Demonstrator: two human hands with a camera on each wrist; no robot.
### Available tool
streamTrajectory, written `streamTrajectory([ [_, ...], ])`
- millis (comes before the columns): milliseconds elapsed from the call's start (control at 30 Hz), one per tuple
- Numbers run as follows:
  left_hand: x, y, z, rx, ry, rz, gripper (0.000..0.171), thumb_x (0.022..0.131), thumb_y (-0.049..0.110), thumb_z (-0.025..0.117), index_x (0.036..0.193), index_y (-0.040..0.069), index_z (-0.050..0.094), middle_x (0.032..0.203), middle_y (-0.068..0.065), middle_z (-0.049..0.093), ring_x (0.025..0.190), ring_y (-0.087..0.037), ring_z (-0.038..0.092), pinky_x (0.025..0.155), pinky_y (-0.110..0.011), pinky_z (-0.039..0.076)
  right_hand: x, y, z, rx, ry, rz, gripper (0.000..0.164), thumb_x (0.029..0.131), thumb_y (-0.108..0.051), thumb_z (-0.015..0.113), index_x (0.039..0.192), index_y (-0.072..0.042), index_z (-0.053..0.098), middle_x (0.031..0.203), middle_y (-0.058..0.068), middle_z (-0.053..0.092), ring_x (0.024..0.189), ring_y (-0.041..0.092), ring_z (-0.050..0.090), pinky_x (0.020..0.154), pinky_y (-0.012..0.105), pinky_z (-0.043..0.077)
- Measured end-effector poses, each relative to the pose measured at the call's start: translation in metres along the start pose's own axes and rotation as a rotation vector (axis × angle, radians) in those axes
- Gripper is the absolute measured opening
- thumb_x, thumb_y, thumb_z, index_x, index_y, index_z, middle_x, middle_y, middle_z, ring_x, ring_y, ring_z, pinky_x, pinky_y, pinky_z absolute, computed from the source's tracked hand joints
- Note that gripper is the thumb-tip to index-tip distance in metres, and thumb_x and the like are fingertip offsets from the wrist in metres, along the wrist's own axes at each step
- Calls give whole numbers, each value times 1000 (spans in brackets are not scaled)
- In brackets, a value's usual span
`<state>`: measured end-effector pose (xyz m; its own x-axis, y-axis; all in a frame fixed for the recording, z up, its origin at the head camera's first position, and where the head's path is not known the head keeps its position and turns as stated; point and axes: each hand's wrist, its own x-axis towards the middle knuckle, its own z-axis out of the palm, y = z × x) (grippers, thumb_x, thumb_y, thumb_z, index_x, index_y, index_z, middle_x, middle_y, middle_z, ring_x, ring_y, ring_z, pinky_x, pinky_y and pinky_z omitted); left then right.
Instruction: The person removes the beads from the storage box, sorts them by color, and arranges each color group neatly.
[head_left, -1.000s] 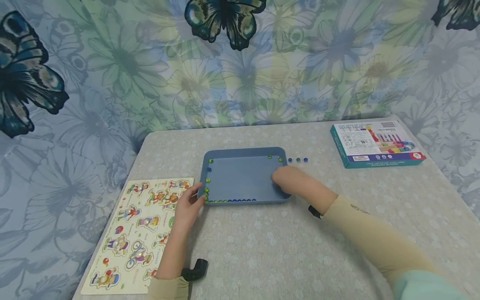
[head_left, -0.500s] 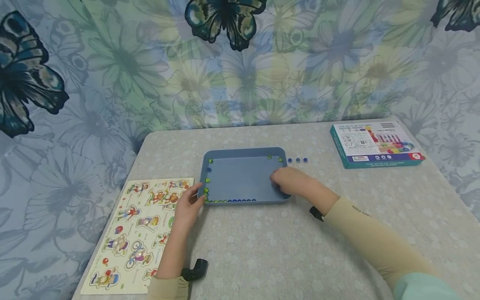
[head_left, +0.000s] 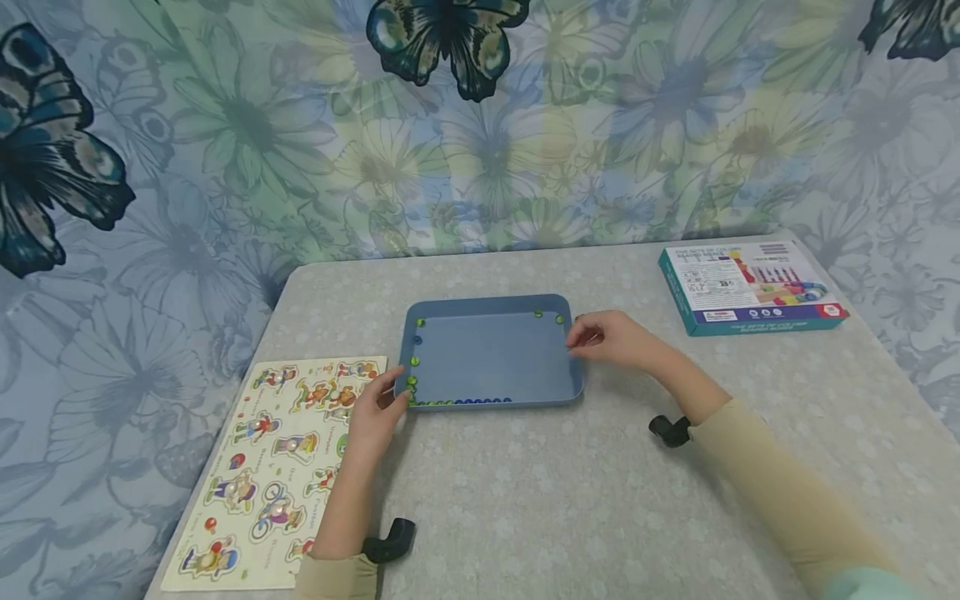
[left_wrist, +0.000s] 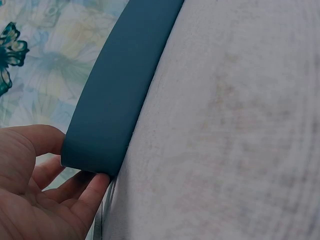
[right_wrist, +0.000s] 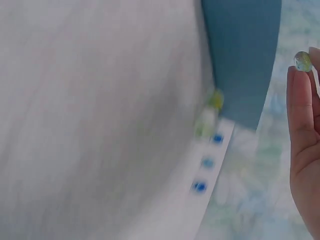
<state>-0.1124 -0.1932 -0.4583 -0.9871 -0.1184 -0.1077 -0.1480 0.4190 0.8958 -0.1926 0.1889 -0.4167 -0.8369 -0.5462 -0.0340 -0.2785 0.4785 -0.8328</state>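
My left hand [head_left: 377,414] holds a shallow blue-grey tray [head_left: 487,354] by its near left corner. In the left wrist view, the thumb and fingers close round the corner of the tray wall [left_wrist: 110,95]. Just over the tray's right rim is my right hand [head_left: 617,340]. Its fingertips pinch a clear greenish glass marble [right_wrist: 302,61], visible in the right wrist view. Green marbles [head_left: 415,361] and one blue marble [head_left: 417,340] lie along the tray's left side. Green and blue ones line the near edge [head_left: 483,402], and two green marbles [head_left: 559,319] sit at the far right corner.
Three blue marbles [right_wrist: 206,162] lie in a row on the table beside the tray, with blurred yellow-green ones [right_wrist: 216,100] near them. A picture puzzle board [head_left: 255,475] lies left, partly under the left forearm. A flat boxed set [head_left: 753,287] rests at the back right.
My right hand has risen from inside the tray's right side and shifted right over the rim, now showing a marble between its fingertips. The left hand and tray stay put.
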Motion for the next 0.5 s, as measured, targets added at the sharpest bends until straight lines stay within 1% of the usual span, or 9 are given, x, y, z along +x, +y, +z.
streamTrajectory([
  [133, 0, 0, 0, 5, -1, 5, 44, 91, 13, 59, 134, 13, 50, 135, -14, 47, 119, -31, 50, 94, -42, 46, -13, 18, -22, -7, 94, 87, 15, 85, -17, 69, 96, -7, 67, 93, 5, 65, 79, 19, 58, 66, 28, 51],
  [233, 1, 0, -1, 4, -4, 5, 44, 91, 14, 58, 134, 13, 50, 135, -13, 46, 120, -31, 50, 94, -42, 46, -20, 32, -31, -34, 130, 133, 14, 86, -13, 68, 96, -4, 67, 93, 7, 65, 77, 19, 57, 64, 26, 49],
  [333, 1, -1, -1, -2, -9, 1, 44, 92, 14, 58, 135, 14, 49, 136, -13, 45, 121, -30, 49, 94, -42, 46, -23, 44, -34, -84, 125, 148, 11, 85, -7, 67, 95, -2, 67, 92, 7, 65, 79, 19, 57, 67, 25, 49],
  [400, 1, -1, 0, -4, -11, -2, 44, 92, 14, 58, 135, 14, 48, 136, -13, 45, 121, -30, 48, 94, -42, 46, -24, 50, -32, -129, 114, 159, 9, 83, -6, 68, 92, -4, 67, 89, 6, 66, 79, 18, 58, 68, 26, 50],
  [500, 1, -2, 0, -2, -8, -5, 44, 92, 14, 58, 135, 14, 49, 136, -12, 45, 121, -30, 49, 94, -41, 46, -23, 54, -29, -164, 105, 172, 8, 82, -6, 68, 89, -7, 67, 86, 3, 65, 79, 18, 58, 70, 30, 49],
])
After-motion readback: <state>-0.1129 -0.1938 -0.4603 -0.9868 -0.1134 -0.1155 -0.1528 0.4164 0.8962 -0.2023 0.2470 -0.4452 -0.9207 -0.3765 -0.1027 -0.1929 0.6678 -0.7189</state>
